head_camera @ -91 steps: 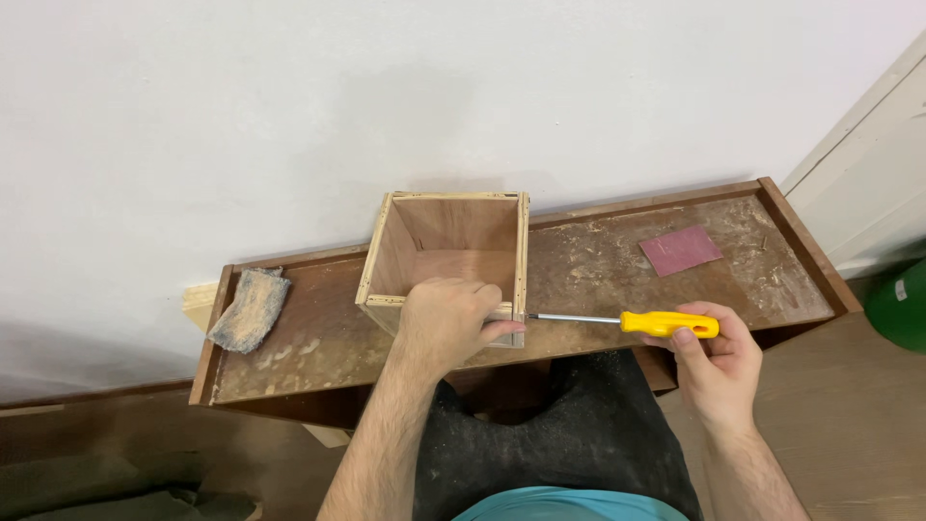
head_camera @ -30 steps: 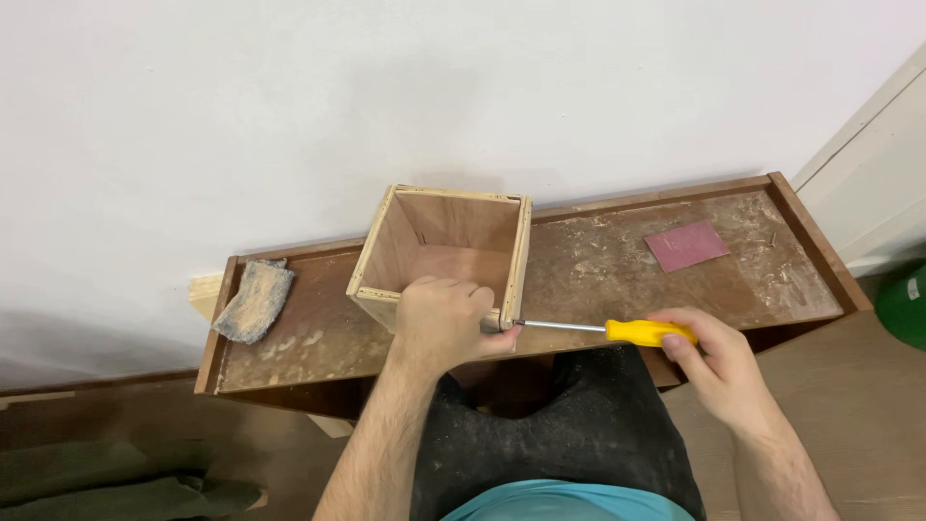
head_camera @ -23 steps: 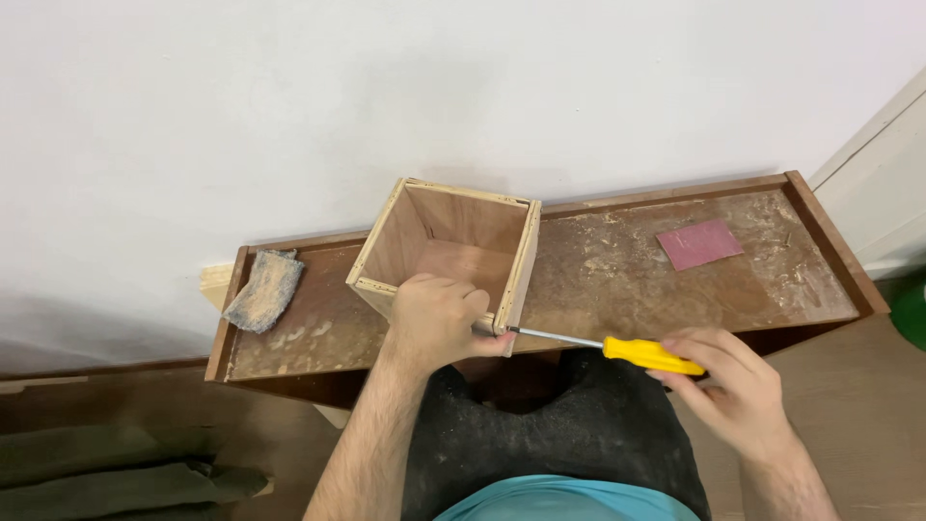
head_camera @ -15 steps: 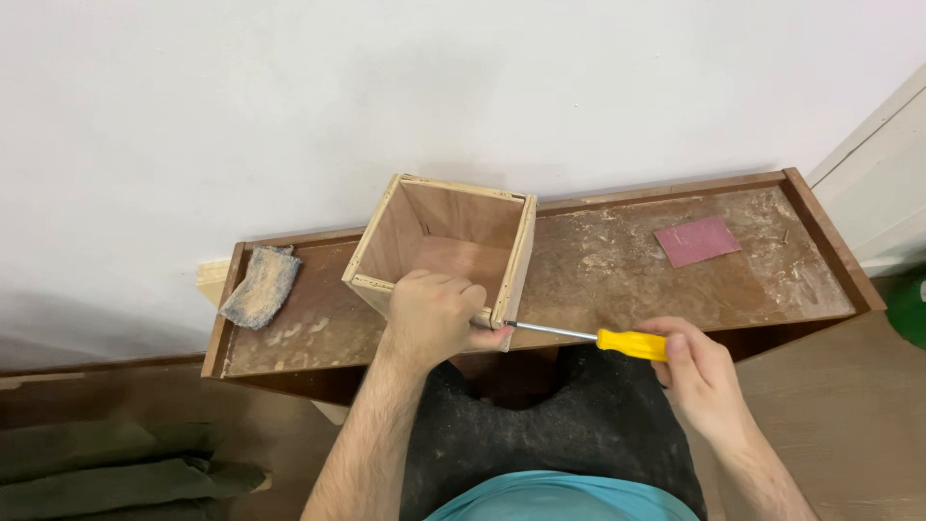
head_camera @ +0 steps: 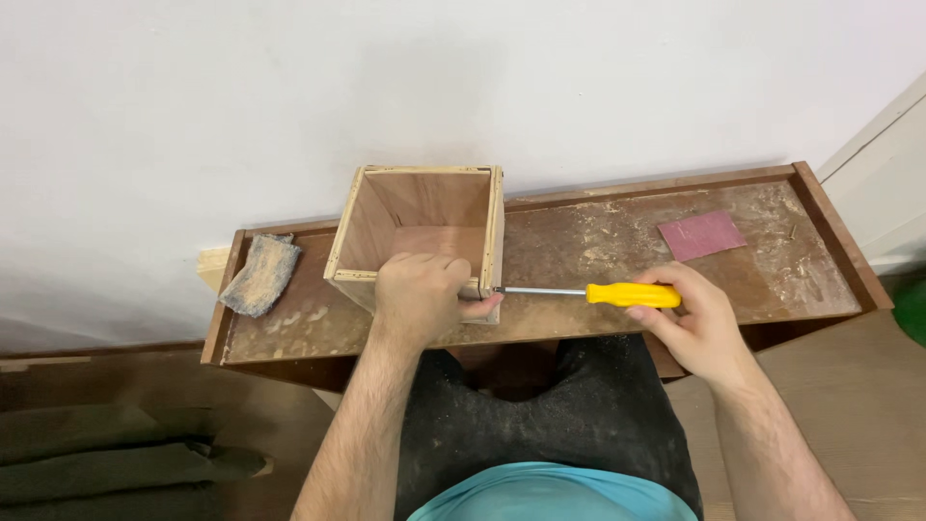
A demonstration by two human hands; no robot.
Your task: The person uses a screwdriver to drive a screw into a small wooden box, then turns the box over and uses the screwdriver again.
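An open-topped wooden box (head_camera: 424,217) stands on a long brown wooden tray (head_camera: 598,251) laid across my lap. My left hand (head_camera: 420,299) grips the box's near wall at its right corner. A screwdriver with a yellow handle (head_camera: 632,294) lies level in my right hand (head_camera: 699,323), which is closed around the handle's right end. Its metal shaft points left, and the tip touches the box's near right corner beside my left thumb.
A worn grey sanding block (head_camera: 258,275) lies at the tray's left end. A reddish sheet of sandpaper (head_camera: 702,234) lies at the right end, amid sawdust. A white wall stands behind, a white door frame (head_camera: 883,164) at right, and a dark green cloth (head_camera: 116,463) on the floor at left.
The box has been turned slightly and squared up under my left hand. My right hand shifted along the handle, and the screwdriver tip stays at the box's near right corner.
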